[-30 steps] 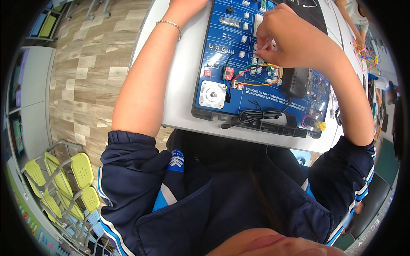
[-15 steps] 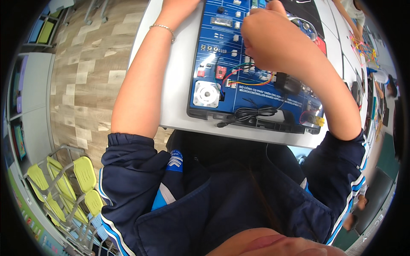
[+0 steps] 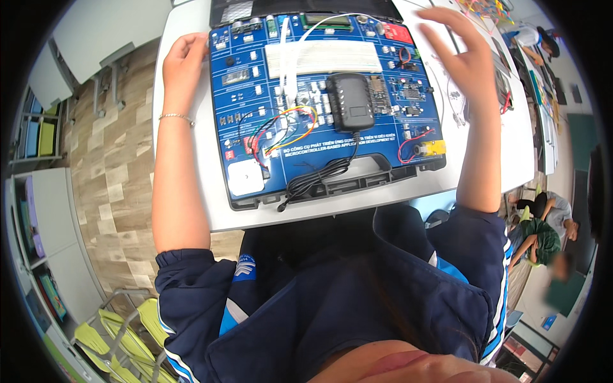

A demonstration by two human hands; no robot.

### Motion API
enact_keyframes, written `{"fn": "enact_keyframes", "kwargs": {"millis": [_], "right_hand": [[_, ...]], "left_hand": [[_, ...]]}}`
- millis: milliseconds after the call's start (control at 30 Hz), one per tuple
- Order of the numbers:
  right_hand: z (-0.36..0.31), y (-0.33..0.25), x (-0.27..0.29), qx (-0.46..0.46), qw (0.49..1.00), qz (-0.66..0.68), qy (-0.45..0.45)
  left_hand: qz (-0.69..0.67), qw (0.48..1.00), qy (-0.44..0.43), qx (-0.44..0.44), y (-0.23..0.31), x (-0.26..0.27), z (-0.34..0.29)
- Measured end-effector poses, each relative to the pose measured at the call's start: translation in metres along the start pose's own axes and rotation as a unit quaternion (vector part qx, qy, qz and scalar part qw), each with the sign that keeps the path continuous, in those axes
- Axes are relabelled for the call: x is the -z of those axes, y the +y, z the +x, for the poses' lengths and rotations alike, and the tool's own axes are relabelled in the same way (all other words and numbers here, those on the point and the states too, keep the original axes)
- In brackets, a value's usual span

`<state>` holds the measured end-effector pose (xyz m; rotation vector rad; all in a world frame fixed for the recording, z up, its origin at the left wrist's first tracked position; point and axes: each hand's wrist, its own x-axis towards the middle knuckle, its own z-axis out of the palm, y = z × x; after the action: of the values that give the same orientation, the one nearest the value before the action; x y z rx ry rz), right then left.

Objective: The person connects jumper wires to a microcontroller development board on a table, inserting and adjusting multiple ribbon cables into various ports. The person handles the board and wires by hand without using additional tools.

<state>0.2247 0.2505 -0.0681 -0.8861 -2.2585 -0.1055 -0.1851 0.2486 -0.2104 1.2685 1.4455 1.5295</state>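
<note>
A blue electronics kit board (image 3: 255,121) lies in its open black case on the white table in front of me. My left hand (image 3: 183,60) is closed at the case's upper left edge, fingers curled against it. My right hand (image 3: 465,60), slightly blurred, is raised beyond the right edge with fingers spread and nothing in them. On the board, a black power adapter (image 3: 350,102) lies by the white breadboard (image 3: 322,59), its coiled cable (image 3: 316,182) reaching the front handle. Colourful jumper wires (image 3: 297,118) loop to the lower left, near a stepper motor (image 3: 246,177). White ribbon cables (image 3: 290,64) cross the breadboard.
Small loose parts (image 3: 457,105) lie on the table right of the kit. Coloured wires (image 3: 488,11) are heaped at the far right. Other people (image 3: 543,223) sit to the right. Yellow-green chairs (image 3: 121,338) and cabinets (image 3: 51,210) stand at the left.
My right hand has left the middle of the board, moved right and spread its fingers. My left hand stays at the left edge. The view has shifted, showing more of the kit.
</note>
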Motion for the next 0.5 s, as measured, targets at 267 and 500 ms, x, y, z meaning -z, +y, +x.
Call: {"fn": "enact_keyframes", "kwargs": {"millis": [267, 500], "right_hand": [[-0.112, 0.152, -0.003, -0.348, 0.912, -0.192, -0.104], [-0.106, 0.161, -0.018, -0.259, 0.918, -0.254, -0.162]], "left_hand": [[0.011, 1.000, -0.011, 0.017, -0.006, -0.001, 0.006], [-0.005, 1.000, -0.006, -0.005, -0.008, -0.002, 0.007]]}}
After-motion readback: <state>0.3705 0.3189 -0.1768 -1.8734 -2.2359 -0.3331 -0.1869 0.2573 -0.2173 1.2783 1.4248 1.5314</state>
